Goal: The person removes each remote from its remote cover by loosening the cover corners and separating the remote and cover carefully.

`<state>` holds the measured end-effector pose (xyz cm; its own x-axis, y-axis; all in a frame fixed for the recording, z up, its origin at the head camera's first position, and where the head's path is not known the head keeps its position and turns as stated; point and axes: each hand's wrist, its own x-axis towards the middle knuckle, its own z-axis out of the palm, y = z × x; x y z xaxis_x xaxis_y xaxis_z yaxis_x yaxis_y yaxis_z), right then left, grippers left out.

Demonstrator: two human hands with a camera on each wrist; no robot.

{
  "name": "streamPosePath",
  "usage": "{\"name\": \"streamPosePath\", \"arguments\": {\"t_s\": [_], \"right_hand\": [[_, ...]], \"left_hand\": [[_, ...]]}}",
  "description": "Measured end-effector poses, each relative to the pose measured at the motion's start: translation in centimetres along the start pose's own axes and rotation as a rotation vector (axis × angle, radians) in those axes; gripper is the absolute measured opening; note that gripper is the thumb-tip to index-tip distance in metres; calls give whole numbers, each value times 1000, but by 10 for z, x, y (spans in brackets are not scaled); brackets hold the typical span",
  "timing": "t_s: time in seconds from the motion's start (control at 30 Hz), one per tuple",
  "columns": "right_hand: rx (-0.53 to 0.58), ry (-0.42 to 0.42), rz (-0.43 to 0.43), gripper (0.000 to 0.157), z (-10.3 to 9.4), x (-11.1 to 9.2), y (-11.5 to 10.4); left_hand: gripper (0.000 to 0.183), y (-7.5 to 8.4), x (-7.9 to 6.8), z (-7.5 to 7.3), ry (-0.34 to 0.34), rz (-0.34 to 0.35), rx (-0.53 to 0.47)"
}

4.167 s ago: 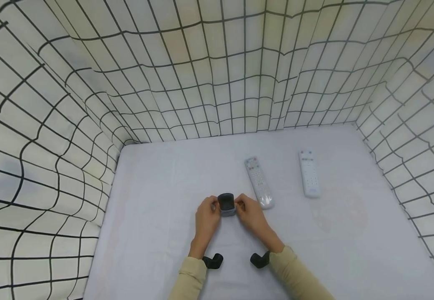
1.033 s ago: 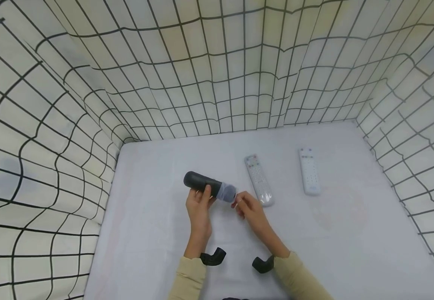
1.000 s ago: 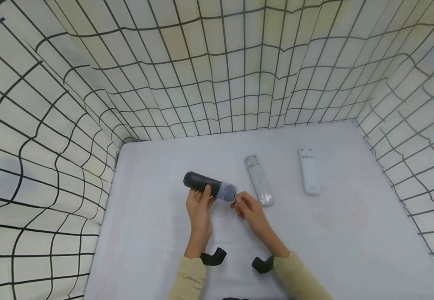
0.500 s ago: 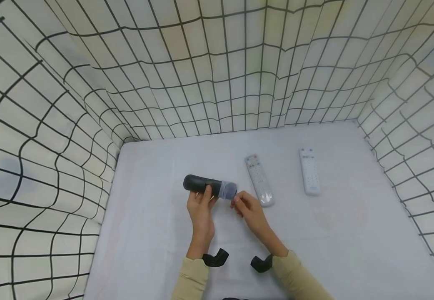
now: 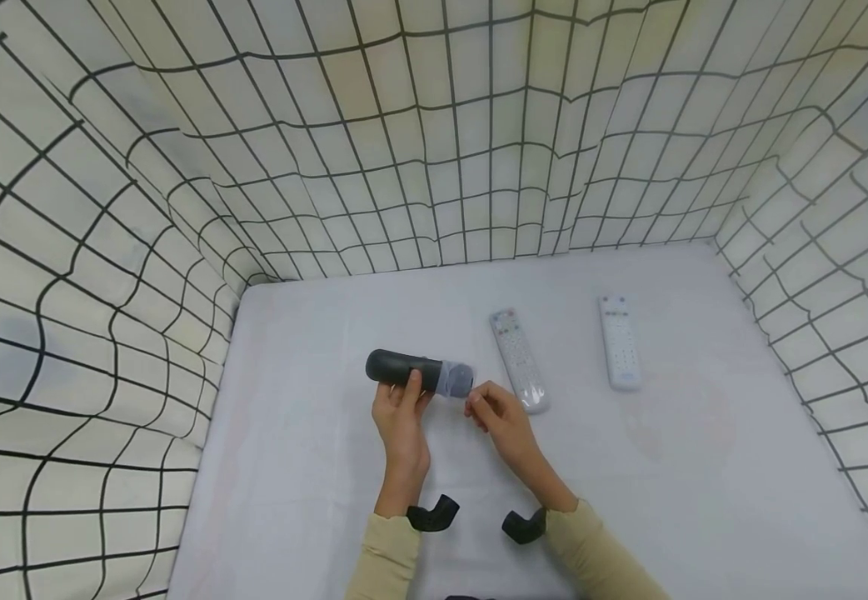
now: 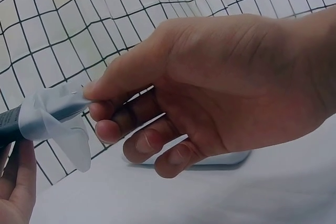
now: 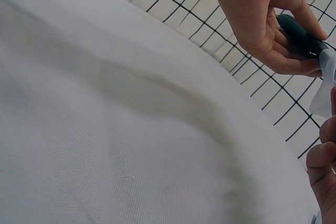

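In the head view my left hand [image 5: 404, 425] grips a long black remote-shaped device [image 5: 392, 367], thumb on the upper face and fingers beneath. The device lies nearly level, its rounded end to the left. A translucent plastic sleeve [image 5: 455, 379] covers its right end. There my right hand [image 5: 505, 421] pinches the sleeve's edge between thumb and forefinger. The left wrist view shows the loose film [image 6: 68, 142] hanging off the device beside the right hand [image 6: 210, 82], whose other fingers are curled. In the right wrist view the left hand [image 7: 257, 17] wraps the device [image 7: 299, 38].
A white remote control [image 5: 518, 358] lies just beyond the right hand on the white tabletop [image 5: 291, 400]. Another white remote control [image 5: 620, 343] lies farther right. White walls with black grid lines [image 5: 434, 167] enclose the back and sides. Black curved mounts [image 5: 434, 513] stick out from both wrists.
Since 4.2 seconds ago the device has swung from end-on to sideways, its rounded end to the left. Over the last second it tilts closer to level; the right hand stays at the sleeve.
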<state>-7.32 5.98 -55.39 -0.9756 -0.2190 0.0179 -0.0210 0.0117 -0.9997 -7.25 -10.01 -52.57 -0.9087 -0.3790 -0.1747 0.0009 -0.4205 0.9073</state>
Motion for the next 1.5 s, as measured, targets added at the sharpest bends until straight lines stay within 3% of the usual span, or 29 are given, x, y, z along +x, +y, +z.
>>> {"name": "streamPosePath", "arguments": {"t_s": [0.27,0.77,1.27,1.5], "right_hand": [[-1,28,34,25,1,-1,1],[-19,3,-35,19,-6,2,3],[31,54,75,24,-14,17,-3],[48,80,59,24,-15,21,-10]], "left_hand": [[47,0,0,-1,14,-16,7],[45,1,2,-1,23,-17,-18],[48,3,0,2,-11,4,-4],[49,3,0,4,-14,28,12]]}}
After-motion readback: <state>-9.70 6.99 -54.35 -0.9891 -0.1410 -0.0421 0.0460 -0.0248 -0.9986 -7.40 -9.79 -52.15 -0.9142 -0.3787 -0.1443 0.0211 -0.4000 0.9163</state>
